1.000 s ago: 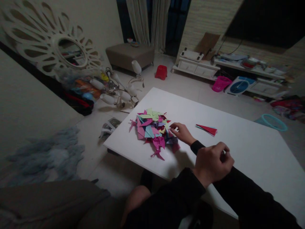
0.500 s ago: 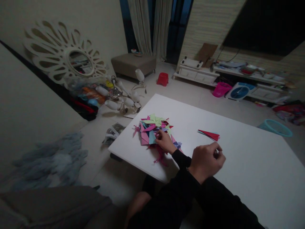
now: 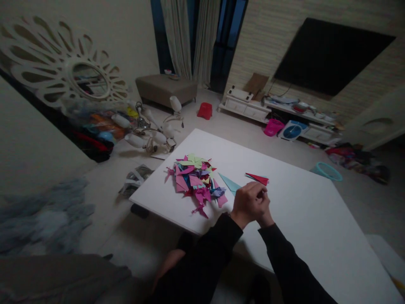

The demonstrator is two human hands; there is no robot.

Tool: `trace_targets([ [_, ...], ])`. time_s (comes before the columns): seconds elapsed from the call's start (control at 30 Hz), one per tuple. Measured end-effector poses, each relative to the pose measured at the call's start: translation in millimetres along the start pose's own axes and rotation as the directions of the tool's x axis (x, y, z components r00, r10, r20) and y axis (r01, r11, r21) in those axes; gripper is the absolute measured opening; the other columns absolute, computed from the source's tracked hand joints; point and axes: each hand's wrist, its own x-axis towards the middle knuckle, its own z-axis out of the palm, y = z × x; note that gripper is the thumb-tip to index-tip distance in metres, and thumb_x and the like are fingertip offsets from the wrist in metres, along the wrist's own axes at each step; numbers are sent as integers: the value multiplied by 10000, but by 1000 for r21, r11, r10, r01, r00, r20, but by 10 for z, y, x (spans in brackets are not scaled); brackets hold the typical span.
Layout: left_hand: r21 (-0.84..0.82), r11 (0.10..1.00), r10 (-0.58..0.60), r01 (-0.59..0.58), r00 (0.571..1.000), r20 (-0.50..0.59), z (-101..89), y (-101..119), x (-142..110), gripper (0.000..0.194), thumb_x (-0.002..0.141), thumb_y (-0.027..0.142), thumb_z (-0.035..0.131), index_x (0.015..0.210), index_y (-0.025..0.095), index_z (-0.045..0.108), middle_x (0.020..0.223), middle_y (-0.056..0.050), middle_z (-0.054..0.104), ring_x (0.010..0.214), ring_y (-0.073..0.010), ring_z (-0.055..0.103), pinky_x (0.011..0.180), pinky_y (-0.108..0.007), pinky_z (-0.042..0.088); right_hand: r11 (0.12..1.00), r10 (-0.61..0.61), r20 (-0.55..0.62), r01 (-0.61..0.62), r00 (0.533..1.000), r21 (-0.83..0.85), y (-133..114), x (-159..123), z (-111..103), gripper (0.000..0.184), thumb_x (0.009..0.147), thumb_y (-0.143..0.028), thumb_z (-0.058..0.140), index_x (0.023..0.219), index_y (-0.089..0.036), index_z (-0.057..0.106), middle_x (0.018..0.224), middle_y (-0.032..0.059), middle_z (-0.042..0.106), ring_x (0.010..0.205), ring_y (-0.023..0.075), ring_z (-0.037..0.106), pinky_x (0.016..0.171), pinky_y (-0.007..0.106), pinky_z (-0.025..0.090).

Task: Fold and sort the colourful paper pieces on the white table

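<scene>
My two hands are together above the white table (image 3: 297, 211), my left hand (image 3: 245, 204) in front and partly covering my right hand (image 3: 265, 211). A long pointed teal folded paper (image 3: 230, 183) sticks out to the left from behind my left hand. It appears held in my right hand, whose fingertips are mostly hidden. The fingers of my left hand are curled closed, and whatever they grip is hidden. Left of the hands lies a heap of colourful folded paper pieces (image 3: 196, 181), pink, green and purple. Just beyond the hands rests a red-and-teal folded paper bundle (image 3: 257, 178).
Past the table's left end, a chandelier (image 3: 158, 137) lies on the floor near a decorative mirror (image 3: 90, 78). A red stool (image 3: 204, 110) and a low TV cabinet (image 3: 247, 109) stand beyond. A light-blue basket (image 3: 329, 171) sits off the table's far edge.
My right hand has drawn back from the paper heap to my left hand, and the teal folded paper has come out with it. The camera view has turned right.
</scene>
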Motion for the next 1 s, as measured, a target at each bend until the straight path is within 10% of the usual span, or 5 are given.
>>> trace_targets([
  [0.17, -60, 998, 47, -34, 974, 222, 65, -130, -4, 451, 786, 119, 549, 1233, 176, 556, 1129, -82, 672, 1069, -204, 621, 984, -350, 496, 977, 211, -183, -211, 960, 22, -55, -341, -910, 306, 658, -322, 773, 891, -217, 605, 739, -31, 569, 645, 128, 529, 579, 259, 458],
  [0.3, 42, 991, 84, -124, 851, 518, 233, -352, -127, 658, 663, 68, 580, 1314, 130, 516, 1446, -169, 517, 1416, -289, 405, 1180, -446, 345, 952, 306, -183, -301, 934, 58, 22, -527, -1288, 325, 642, -305, 776, 910, -210, 618, 691, -45, 544, 600, 120, 504, 518, 242, 448],
  [0.6, -81, 987, -30, 138, 653, 757, 374, -460, -131, 700, 765, 142, 664, 1427, 164, 441, 1171, -142, 706, 1068, -233, 670, 960, -370, 498, 931, 337, -5, -333, 941, 152, -83, -297, -1616, 285, 620, -223, 713, 898, -217, 653, 607, -60, 488, 501, 96, 366, 406, 210, 299],
  [0.77, -124, 945, -109, 303, 648, 754, 513, -432, -18, 318, 784, 203, 722, 1092, 148, 665, 929, -71, 734, 853, -177, 679, 806, -291, 510, 911, 366, -55, -346, 929, 226, -47, -138, -1747, 285, 605, -220, 723, 881, -202, 650, 596, -76, 467, 474, 69, 309, 401, 203, 258],
  [1.0, -301, 729, -254, 615, 651, 715, 773, -320, 14, 376, 725, 282, 805, 1035, 118, 670, 935, -116, 747, 858, -206, 719, 812, -329, 541, 895, 314, -160, -236, 936, 378, -58, -67, -1777, 329, 762, -480, 714, 959, -227, 641, 812, -6, 621, 699, 139, 600, 543, 225, 464],
])
